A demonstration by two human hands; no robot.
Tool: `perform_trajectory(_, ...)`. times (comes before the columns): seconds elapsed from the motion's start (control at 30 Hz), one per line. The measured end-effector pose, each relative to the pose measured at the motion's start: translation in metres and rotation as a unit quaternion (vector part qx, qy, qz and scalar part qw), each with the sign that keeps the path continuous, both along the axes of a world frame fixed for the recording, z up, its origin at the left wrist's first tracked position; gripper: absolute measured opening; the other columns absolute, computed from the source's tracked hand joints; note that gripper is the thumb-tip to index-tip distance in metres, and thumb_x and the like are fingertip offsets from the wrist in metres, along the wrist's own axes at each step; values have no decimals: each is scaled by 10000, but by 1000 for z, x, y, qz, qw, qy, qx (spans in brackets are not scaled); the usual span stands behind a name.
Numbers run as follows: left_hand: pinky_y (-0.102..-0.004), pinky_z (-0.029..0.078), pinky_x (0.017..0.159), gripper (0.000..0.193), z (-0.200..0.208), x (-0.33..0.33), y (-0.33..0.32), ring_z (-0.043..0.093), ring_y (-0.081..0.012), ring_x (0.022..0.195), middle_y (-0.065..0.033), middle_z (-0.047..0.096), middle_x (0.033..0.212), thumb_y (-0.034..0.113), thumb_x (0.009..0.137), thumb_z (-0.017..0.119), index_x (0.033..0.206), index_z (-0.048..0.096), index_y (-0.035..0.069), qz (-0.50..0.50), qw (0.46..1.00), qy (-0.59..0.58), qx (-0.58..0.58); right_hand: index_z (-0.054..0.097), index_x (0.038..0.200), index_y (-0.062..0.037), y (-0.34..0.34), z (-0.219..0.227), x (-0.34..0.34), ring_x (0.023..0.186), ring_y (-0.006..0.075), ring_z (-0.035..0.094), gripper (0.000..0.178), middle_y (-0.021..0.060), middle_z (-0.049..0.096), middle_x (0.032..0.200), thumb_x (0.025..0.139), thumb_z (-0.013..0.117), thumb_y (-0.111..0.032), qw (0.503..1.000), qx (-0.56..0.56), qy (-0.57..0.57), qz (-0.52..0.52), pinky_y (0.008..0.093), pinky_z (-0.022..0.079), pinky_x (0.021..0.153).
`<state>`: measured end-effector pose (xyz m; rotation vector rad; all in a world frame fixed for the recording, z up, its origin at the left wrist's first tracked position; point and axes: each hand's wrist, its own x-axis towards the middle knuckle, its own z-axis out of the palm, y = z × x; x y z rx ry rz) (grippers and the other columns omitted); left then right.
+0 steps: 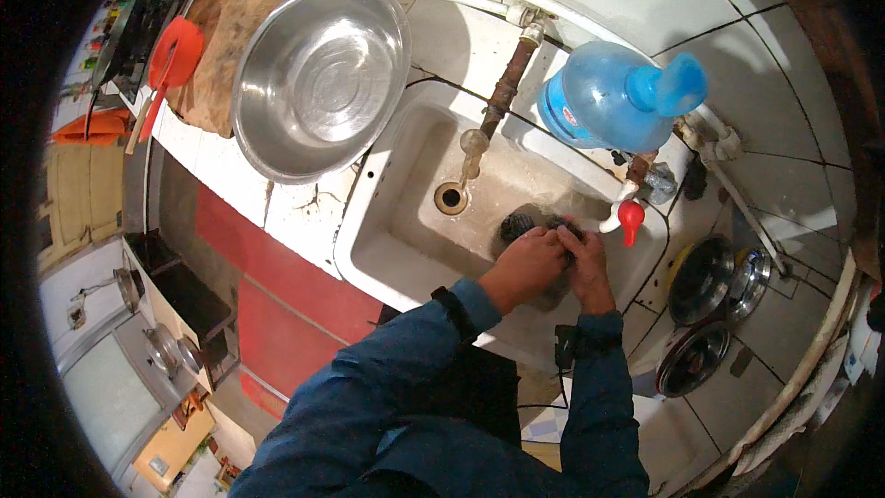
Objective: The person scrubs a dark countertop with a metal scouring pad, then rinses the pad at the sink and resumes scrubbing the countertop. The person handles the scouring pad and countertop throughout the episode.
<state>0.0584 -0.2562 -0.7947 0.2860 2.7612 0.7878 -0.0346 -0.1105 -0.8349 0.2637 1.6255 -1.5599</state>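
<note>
Over the white ceramic sink point(396, 221), near its right wall, your two hands meet on a dark, round, scrubby-looking object point(542, 224) whose kind you cannot make out. Your left hand point(527, 263) lies curled over it with the fingers closed on its near side; your right hand point(584, 263) presses in from the right, fingers folded against the same dark thing, so both hands touch each other and it. Just beyond your fingertips hangs a white tap with a red tip point(627, 215). Farther back in the basin, the round drain hole point(451, 197) sits below a rusty brown pipe with a pale spout point(498, 111). On the tiled table at the sink's far right corner lies a blue plastic water jug point(608, 97), tipped on its side. On the table by the sink's left edge rests a large steel bowl point(318, 78), partly over a worn wooden board point(217, 46). Shiny steel dishes point(710, 281) stand along the table's right edge.
</note>
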Motion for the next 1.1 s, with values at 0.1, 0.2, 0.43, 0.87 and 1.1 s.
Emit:
perform_trajectory(0.1,-404,474,1054,387,-10,10,-4,519,-288,1345,-121,597,1388,179,892,612,1258,654,60,34,996,83,9,600,1303,-35,-1,-4,-3,1084,225,656,398,85,669,1181,922,704,-83,996,43,17,-78,394,540,959)
perform_trajectory(0.2,-427,481,1034,441,-18,31,-2,553,-285,1298,-132,595,1385,233,933,624,1343,584,74,223,962,112,114,616,1287,-42,0,-2,-8,1078,240,661,373,89,670,1192,927,688,-107,977,-96,18,-188,421,542,981)
perform_trajectory(0.43,-385,550,921,415,-38,9,-2,650,-234,1095,-74,659,1236,325,999,637,1344,587,99,470,257,-224,814,668,1085,-33,-19,28,22,989,214,665,209,73,690,1124,926,704,-165,965,-170,-102,-171,397,534,930)
perform_trajectory(0.87,-396,549,919,279,-77,2,26,653,-238,1043,-95,685,1137,194,1012,612,1235,622,28,322,849,63,415,668,905,-4,-42,22,11,778,322,650,428,180,690,829,1018,628,-415,900,244,355,71,448,507,751)
perform_trajectory(1.1,-372,517,1023,397,-52,3,17,625,-244,1218,-118,665,1304,117,983,647,1363,582,22,444,645,-158,602,677,1000,-16,-45,8,2,910,329,671,444,167,707,931,1045,576,-446,895,304,316,81,447,506,805)
